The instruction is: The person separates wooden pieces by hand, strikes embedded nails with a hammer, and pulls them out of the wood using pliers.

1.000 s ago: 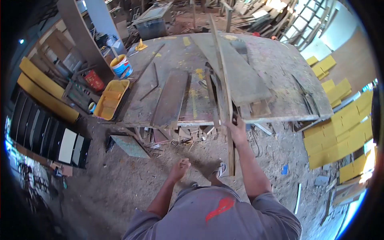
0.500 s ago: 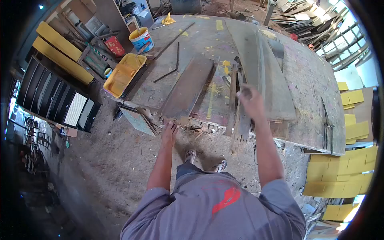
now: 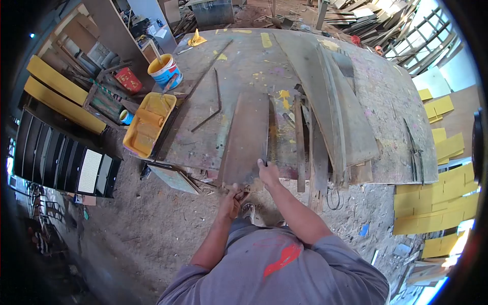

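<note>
A wide brown board [image 3: 247, 137] lies on the worktable [image 3: 193, 147], its near end at the front edge. My left hand [image 3: 234, 201] grips that near end at its left corner. On the board's right edge is my right hand [image 3: 268, 172], fingers closed round it. To the right, a long narrow strip of wood [image 3: 335, 117] rests on a broad grey board [image 3: 356, 127]. Darker narrow planks [image 3: 318, 152] lie between the brown board and the grey one, one sticking out past the table edge.
At the table's left stand a yellow paint tray [image 3: 147, 127] and a paint bucket [image 3: 165, 71]. A bent metal rod [image 3: 219, 94] lies behind the brown board. Yellow panels [image 3: 437, 195] lean at the right, and a black slatted stack [image 3: 56, 152] stands at the left.
My right hand has let go of the long strip, which now lies on the grey board, and has moved left to the brown board. My left hand has come up to the brown board's end.
</note>
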A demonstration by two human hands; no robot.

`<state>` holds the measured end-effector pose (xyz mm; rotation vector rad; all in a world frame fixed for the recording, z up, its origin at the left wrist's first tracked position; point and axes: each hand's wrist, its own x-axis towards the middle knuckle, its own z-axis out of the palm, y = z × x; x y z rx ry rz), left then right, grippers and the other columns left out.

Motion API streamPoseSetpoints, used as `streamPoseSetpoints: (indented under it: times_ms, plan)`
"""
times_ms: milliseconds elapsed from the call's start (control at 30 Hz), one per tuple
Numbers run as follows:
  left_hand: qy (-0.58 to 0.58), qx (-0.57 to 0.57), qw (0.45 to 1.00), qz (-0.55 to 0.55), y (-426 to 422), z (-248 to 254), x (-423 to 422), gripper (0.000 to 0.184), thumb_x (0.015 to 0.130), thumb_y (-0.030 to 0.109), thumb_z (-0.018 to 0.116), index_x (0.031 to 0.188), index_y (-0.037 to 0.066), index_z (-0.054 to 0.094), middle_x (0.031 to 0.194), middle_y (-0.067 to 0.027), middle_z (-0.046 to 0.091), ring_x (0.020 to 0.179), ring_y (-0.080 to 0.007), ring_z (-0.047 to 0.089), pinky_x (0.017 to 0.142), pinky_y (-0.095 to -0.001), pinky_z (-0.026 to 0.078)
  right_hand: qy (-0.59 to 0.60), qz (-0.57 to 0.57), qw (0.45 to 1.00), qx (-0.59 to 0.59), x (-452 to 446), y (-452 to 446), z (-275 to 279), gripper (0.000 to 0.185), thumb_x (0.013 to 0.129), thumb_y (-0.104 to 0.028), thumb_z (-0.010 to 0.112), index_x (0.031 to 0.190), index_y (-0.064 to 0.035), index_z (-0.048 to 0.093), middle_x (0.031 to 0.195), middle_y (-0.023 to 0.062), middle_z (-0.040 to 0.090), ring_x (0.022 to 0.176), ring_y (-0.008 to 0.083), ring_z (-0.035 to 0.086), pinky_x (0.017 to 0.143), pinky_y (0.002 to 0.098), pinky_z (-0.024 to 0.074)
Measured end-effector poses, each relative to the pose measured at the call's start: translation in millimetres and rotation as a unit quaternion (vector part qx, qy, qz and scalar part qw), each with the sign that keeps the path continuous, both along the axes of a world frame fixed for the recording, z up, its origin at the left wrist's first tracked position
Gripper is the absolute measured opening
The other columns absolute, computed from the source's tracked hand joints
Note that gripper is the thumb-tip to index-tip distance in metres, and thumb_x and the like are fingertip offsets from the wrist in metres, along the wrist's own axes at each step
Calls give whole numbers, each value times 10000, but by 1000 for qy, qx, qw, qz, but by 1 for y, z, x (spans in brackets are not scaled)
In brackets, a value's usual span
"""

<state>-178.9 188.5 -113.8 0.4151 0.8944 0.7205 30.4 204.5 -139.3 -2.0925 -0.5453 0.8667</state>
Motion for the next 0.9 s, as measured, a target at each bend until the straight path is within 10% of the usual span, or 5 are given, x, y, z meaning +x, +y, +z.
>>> streamPoseSetpoints:
  times_ms: [167, 500, 600, 733, 900]
  plan:
    - [-108, -105, 988, -29, 21, -3, -31, 654, 1061, 604, 481, 1389, 40, 518, 1260, -181, 665, 1147, -347, 685, 1032, -534, 571, -48, -18, 998, -34, -12, -2, 0, 515, 993, -457, 630, 994, 44, 752, 954, 316, 724, 952, 473, 713, 858, 525, 531]
    - [53, -36, 998, -20, 43, -41, -45, 456, 1071, 369, 605, 1399, 57, 547, 1232, -101, 674, 1073, -246, 698, 903, -414, 624, -127, -127, 982, -55, 36, -11, 29, 480, 1051, -356, 539, 1028, 85, 728, 1010, 322, 723, 1015, 511, 686, 886, 528, 524]
    - [80, -7, 995, -51, 54, -47, -53, 434, 1048, 327, 652, 1391, 76, 560, 1215, -80, 674, 1043, -230, 692, 893, -409, 611, -103, -135, 985, -2, 52, -36, 36, 521, 1067, -371, 519, 1024, 112, 710, 991, 328, 719, 998, 495, 701, 859, 520, 525]
    - [75, 28, 993, -91, 56, -51, -62, 473, 1022, 300, 696, 1395, 33, 576, 1242, -87, 673, 1049, -208, 690, 873, -390, 619, 89, -143, 978, 123, 76, -70, 37, 536, 1097, -397, 516, 1264, 88, 670, 1184, 176, 718, 1069, 252, 662, 937, 385, 507]
    - [164, 214, 955, -126, 64, -20, -63, 552, 1036, 381, 678, 1406, -13, 567, 1302, -110, 648, 1133, -179, 622, 957, -349, 529, 61, -108, 986, 108, 83, -96, 77, 654, 1097, -484, 475, 1385, 90, 599, 1358, 219, 655, 1259, 260, 601, 1080, 374, 443]
